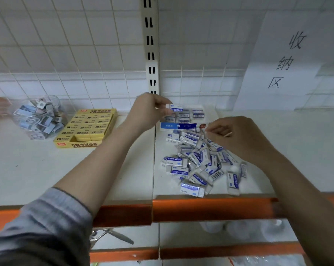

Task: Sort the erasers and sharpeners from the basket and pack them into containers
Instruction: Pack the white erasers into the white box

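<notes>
Lettering reading "ERASER" is seen on the white-and-blue eraser [175, 109] pinched by the left hand [150, 110] at centre frame, just above the blue-fronted box [182, 126], where a few like erasers are already packed. Below it, a loose pile of erasers [198, 162] with the same word and barcodes is spread on the white shelf [47, 169]. At centre right, the right hand [237, 138] is curled over the pile's upper edge; what is gripped cannot be told. At left, a yellow box [89, 129] marked "2B" is filled with yellow erasers. At far left, a clear jar [40, 117] is packed with sharpeners. At upper right, a paper sign [285, 60] bears "收纳区".
</notes>
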`<act>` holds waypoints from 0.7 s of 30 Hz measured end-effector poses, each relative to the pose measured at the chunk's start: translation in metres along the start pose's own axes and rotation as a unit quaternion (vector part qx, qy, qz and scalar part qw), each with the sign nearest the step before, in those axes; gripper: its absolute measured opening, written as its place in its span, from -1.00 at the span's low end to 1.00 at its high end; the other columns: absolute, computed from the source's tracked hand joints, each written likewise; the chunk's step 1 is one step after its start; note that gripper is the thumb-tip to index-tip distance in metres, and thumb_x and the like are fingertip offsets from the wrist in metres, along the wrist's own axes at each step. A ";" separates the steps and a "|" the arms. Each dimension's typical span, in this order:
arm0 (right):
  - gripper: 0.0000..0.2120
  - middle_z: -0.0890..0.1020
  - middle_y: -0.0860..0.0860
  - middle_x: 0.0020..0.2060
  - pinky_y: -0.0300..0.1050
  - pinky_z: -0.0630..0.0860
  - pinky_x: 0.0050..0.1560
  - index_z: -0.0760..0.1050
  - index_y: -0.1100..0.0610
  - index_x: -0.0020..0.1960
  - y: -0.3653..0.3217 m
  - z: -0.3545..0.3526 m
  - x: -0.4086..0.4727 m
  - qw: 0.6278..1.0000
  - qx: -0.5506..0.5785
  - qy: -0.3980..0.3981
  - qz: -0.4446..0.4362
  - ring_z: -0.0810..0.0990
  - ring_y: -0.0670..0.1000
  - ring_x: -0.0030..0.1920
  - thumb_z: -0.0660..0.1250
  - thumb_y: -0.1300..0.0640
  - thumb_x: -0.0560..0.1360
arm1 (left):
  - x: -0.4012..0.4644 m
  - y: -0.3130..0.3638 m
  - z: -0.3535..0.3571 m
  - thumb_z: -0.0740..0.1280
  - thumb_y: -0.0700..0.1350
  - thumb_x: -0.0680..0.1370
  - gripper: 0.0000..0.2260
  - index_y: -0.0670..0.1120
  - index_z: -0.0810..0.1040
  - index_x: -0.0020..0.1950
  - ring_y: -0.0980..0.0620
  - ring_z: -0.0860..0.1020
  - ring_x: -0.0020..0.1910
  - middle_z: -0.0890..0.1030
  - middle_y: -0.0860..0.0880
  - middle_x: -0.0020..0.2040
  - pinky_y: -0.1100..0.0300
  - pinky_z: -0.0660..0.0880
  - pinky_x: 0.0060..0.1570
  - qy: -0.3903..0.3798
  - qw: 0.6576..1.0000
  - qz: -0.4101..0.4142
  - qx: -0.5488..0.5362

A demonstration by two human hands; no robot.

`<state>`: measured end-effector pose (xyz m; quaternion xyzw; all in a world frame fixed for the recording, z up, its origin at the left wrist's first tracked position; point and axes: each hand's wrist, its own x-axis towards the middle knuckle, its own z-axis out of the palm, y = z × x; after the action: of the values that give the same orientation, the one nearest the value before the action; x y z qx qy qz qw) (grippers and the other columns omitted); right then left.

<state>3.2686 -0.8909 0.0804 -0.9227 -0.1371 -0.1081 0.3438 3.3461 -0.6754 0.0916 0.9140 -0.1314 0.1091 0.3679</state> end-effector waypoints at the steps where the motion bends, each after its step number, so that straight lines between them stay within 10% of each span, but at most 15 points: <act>1: -0.90 0.57 -0.29 -0.31 -0.60 0.37 -0.24 0.61 -0.07 -0.13 -0.001 0.000 -0.007 1.000 0.002 -0.011 0.011 0.54 -0.40 -0.26 0.44 0.14 0.43 | 0.009 0.000 0.007 0.42 -0.09 0.47 -0.73 -0.11 0.61 0.15 0.12 0.48 -0.14 0.58 0.01 -0.08 0.49 0.37 -0.30 -0.015 1.000 0.002 0.003; 21: -0.48 0.51 -0.12 -0.17 -0.24 0.34 -0.15 0.50 -0.04 0.27 -0.007 0.026 -0.034 0.992 -0.062 -0.033 0.108 0.42 -0.19 -0.22 0.46 -0.15 0.35 | 0.047 -0.011 0.042 0.43 -0.07 0.46 -0.83 -0.08 0.67 0.01 0.00 0.58 -0.06 0.65 -0.05 -0.01 0.19 0.47 -0.10 -0.109 0.979 0.009 0.174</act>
<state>3.2374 -0.8745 0.0553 -0.9546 -0.0415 -0.0480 0.2910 3.3986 -0.7043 0.0687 0.9693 -0.1580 0.0335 0.1854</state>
